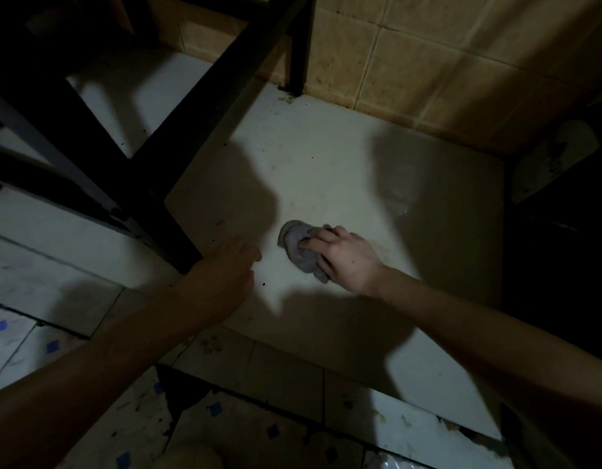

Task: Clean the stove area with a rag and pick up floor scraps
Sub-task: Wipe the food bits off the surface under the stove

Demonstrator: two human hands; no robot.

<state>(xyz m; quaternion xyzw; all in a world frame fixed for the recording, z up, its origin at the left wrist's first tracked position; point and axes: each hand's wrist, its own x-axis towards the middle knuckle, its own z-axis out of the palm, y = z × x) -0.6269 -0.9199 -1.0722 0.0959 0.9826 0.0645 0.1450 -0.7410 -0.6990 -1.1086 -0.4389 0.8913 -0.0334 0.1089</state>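
My right hand (340, 257) presses a crumpled grey rag (298, 247) flat against the pale white slab (326, 164), fingers curled over the cloth. My left hand (227, 269) hovers just left of the rag in shadow, fingers loosely together and holding nothing. A few small dark specks (263, 284) lie on the slab between the two hands. Greasy yellowish crumbs (286, 96) gather where the slab meets the wall.
A black metal stand (150, 184) with slanted legs occupies the left and top. Tan wall tiles (411, 62) rise behind the slab. Patterned floor tiles with blue diamonds (215, 409) and scattered scraps lie below, and a cracked dark gap (177, 394) shows there. The right side is dark.
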